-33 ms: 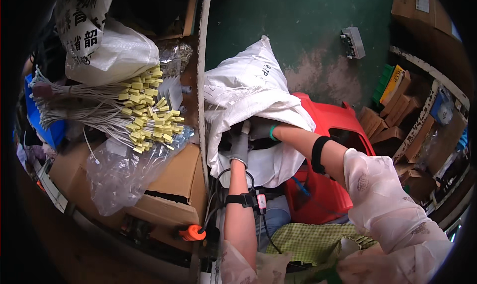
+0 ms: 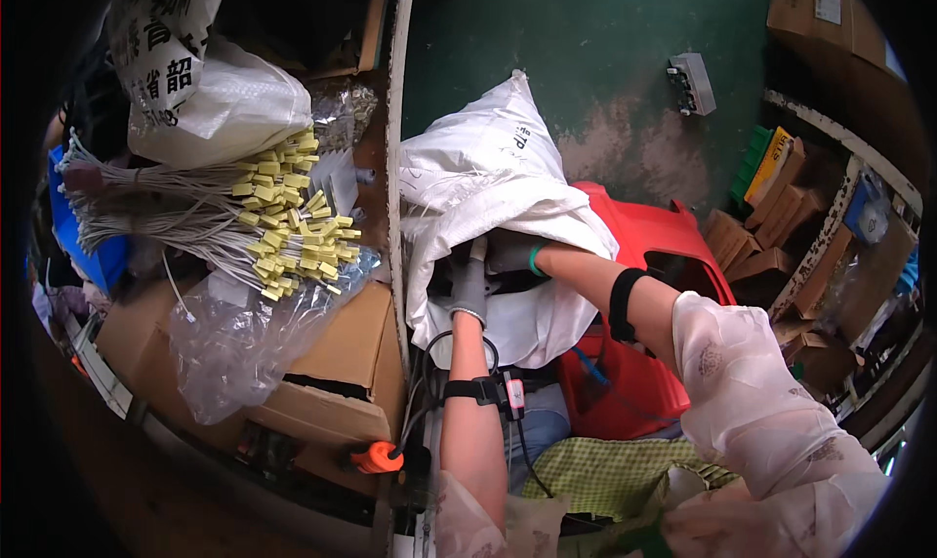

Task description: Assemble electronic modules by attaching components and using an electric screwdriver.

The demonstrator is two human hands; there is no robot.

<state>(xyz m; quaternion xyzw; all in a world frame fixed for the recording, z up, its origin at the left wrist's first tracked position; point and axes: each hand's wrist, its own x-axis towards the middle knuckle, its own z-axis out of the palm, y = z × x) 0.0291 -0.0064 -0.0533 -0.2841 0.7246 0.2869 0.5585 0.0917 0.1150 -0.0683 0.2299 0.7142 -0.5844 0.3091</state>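
A large white woven sack [image 2: 488,148] slumps in front of me, its mouth facing me with the edge folded back. Both my hands reach into its dark opening. My left hand [image 2: 469,285], in a grey glove with a lighter fingertip, is just inside the mouth. Beside it on the right, my right hand [image 2: 512,256], also grey-gloved and with a green band at the wrist, goes under the sack's upper fold. The fingers of both hands are mostly hidden in shadow and cloth, and so is whatever they touch. Dark shapes inside cannot be made out.
A red plastic stool [image 2: 673,241] stands right of the sack. To the left, bundled white cables with yellow connectors [image 2: 293,226] lie on a clear plastic bag [image 2: 229,353] over a cardboard box [image 2: 337,338]. A grey box-shaped part [image 2: 691,85] sits on the green floor. Cartons [image 2: 781,217] fill the right-hand shelf.
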